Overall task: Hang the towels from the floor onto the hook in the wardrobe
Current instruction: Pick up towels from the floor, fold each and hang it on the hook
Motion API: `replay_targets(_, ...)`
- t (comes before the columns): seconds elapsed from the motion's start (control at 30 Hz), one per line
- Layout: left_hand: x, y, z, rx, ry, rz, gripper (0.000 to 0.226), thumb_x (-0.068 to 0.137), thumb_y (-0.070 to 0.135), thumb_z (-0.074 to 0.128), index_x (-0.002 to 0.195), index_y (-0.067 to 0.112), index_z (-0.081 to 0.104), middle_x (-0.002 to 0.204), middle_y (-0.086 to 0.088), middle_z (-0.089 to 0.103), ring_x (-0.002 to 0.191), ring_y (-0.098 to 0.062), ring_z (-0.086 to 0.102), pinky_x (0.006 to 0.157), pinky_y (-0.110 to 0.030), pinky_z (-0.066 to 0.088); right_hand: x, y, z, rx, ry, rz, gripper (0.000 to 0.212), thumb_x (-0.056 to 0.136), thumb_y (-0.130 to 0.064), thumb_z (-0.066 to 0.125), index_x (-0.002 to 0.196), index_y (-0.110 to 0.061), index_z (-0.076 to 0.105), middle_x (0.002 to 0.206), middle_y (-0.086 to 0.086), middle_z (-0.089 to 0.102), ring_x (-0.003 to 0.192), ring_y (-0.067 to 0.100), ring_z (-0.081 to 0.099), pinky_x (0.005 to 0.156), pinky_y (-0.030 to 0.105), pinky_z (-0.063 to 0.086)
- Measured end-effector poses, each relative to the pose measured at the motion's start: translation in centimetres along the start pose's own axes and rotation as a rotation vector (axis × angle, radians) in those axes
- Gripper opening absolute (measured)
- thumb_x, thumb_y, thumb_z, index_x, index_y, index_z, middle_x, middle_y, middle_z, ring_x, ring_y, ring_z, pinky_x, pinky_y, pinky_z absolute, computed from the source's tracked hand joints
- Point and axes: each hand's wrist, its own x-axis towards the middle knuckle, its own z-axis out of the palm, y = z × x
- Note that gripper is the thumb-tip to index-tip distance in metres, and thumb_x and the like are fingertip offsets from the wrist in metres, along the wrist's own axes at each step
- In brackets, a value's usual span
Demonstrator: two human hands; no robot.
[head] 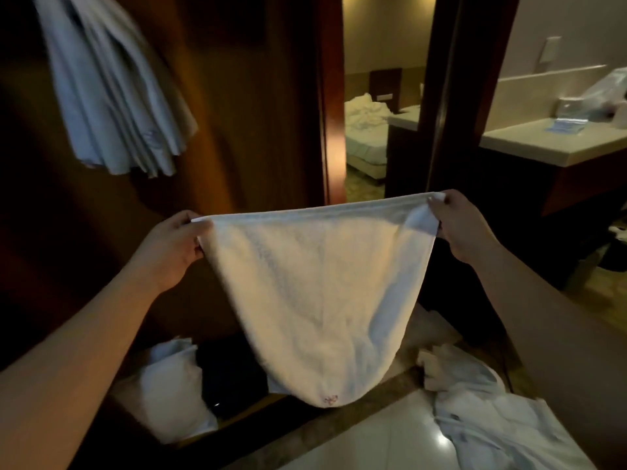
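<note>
Head view: looking down past two bare forearms toward a wardrobe opening and a glossy floor.
Held towel (315, 300): white, stretched by its top hem between both hands, sagging in a rounded pouch; small reddish embroidered mark at the lowest point; hanging in the air in front of the wardrobe, above the floor.
Left hand (169, 247): pinching the towel's left top corner, fingers curled round the hem.
Right hand (463, 225): gripping the right top corner, bunched cloth between thumb and fingers.
Hands: well apart, the hem taut between them.
Hung towels (112, 96): pale bundle draped high on the left inside the wardrobe (254, 96), blurred; hook itself not visible.
Floor towels (488, 422): crumpled white heap on the shiny floor (373, 435) at lower right.
Wardrobe bottom: white bundle (169, 385) beside a dark object, too dim to identify.
Background: doorway onto a bed (366, 130) with rumpled white linen; pale counter (559, 144) at right carrying plastic-wrapped items.
</note>
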Motion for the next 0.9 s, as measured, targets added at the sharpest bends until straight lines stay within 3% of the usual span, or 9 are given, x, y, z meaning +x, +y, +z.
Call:
replay_targets(0.1, -2.5, 0.5, -5.2, -0.165, 0.055, 0.031, 0.018, 0.095, 0.015, 0.058, 0.078, 0.019, 0.065, 0.075, 0.000, 0.067, 0.069, -0.014, 0.067, 0.057, -0.024, 0.053, -2.8, -2.3, 5.6, -0.165, 0.012, -0.059, 0.026, 0.096, -0.051, 0.053, 0.108, -0.029, 0.060, 0.105, 0.000, 0.067, 0.097, 0.024, 0.067, 0.091, 0.052, 0.056)
replay_targets(0.17, -3.6, 0.7, -8.4, -0.238, 0.110, 0.032, 0.015, 0.098, 0.015, 0.054, 0.101, 0.003, 0.062, 0.086, -0.009, 0.066, 0.074, -0.019, 0.065, 0.060, -0.026, 0.053, -4.7, -3.7, 8.7, -0.158, -0.029, -0.082, 0.031, 0.093, -0.051, 0.055, 0.112, -0.028, 0.062, 0.105, 0.001, 0.069, 0.094, 0.023, 0.069, 0.088, 0.049, 0.058)
replay_targets(0.23, -4.6, 0.8, -11.1, -0.317, 0.197, -0.042, 0.015, 0.099, 0.015, 0.053, 0.102, 0.001, 0.060, 0.084, -0.009, 0.070, 0.072, -0.020, 0.069, 0.059, -0.028, 0.056, -6.4, -4.9, 11.5, -0.070, -0.121, -0.050, 0.026, 0.093, -0.045, 0.058, 0.111, -0.027, 0.066, 0.106, 0.003, 0.073, 0.093, 0.022, 0.072, 0.084, 0.047, 0.059)
replay_targets(0.33, -6.0, 0.3, -13.8, -0.410, 0.347, -0.213, 0.016, 0.102, 0.010, 0.050, 0.090, 0.007, 0.060, 0.065, -0.004, 0.070, 0.054, -0.013, 0.068, 0.052, -0.024, 0.054, -8.8, -5.4, 15.4, 0.288, -0.288, 0.211, 0.020, 0.101, -0.024, 0.059, 0.116, -0.013, 0.066, 0.108, 0.012, 0.076, 0.091, 0.024, 0.075, 0.081, 0.046, 0.059)
replay_targets(0.4, -7.0, -0.5, -14.9, -0.444, 0.449, -0.296, 0.015, 0.103, 0.007, 0.050, 0.092, 0.005, 0.060, 0.064, -0.005, 0.068, 0.057, -0.013, 0.067, 0.054, -0.026, 0.053, -11.0, -5.4, 17.8, 0.424, -0.345, 0.400, 0.018, 0.103, -0.016, 0.055, 0.113, -0.005, 0.063, 0.095, 0.012, 0.078, 0.082, 0.023, 0.077, 0.069, 0.041, 0.061)
replay_targets(0.53, -9.3, -1.9, -15.1, -0.591, 0.653, -0.312, 0.016, 0.099, 0.005, 0.057, 0.114, 0.001, 0.060, 0.093, -0.009, 0.068, 0.076, -0.017, 0.065, 0.053, -0.028, 0.054, -15.9, -5.1, 22.0, 0.635, -0.370, 0.575, 0.020, 0.105, -0.014, 0.049, 0.114, -0.002, 0.063, 0.088, 0.014, 0.078, 0.075, 0.024, 0.077, 0.055, 0.036, 0.061)
replay_targets(0.67, -12.5, -2.1, -12.5, -0.601, 0.686, -0.188, 0.032, 0.100, 0.011, 0.057, 0.130, 0.000, 0.058, 0.125, -0.017, 0.066, 0.113, -0.030, 0.065, 0.100, -0.048, 0.052, -21.4, -5.9, 26.4, 0.843, -0.328, 0.606, 0.025, 0.103, -0.019, 0.055, 0.121, -0.002, 0.061, 0.093, 0.011, 0.079, 0.079, 0.022, 0.077, 0.059, 0.036, 0.062)
replay_targets(0.8, -15.9, -1.5, -8.6, -0.510, 0.628, -0.141, 0.012, 0.100, 0.019, 0.059, 0.109, 0.013, 0.062, 0.117, -0.018, 0.067, 0.111, -0.035, 0.065, 0.099, -0.059, 0.051, -26.6, -8.0, 29.4, 0.904, -0.365, 0.580, 0.034, 0.101, -0.024, 0.060, 0.129, -0.005, 0.060, 0.109, 0.012, 0.077, 0.090, 0.026, 0.076, 0.061, 0.037, 0.062)
replay_targets(0.9, -17.6, -0.8, -6.1, -0.275, 0.660, -0.060, 0.006, 0.098, 0.030, 0.062, 0.094, 0.026, 0.063, 0.104, -0.003, 0.067, 0.102, -0.027, 0.065, 0.094, -0.051, 0.055, -29.4, -9.6, 30.4, 0.787, -0.411, 0.460, 0.038, 0.100, -0.031, 0.061, 0.135, -0.015, 0.059, 0.124, 0.009, 0.071, 0.110, 0.028, 0.071, 0.092, 0.047, 0.058)
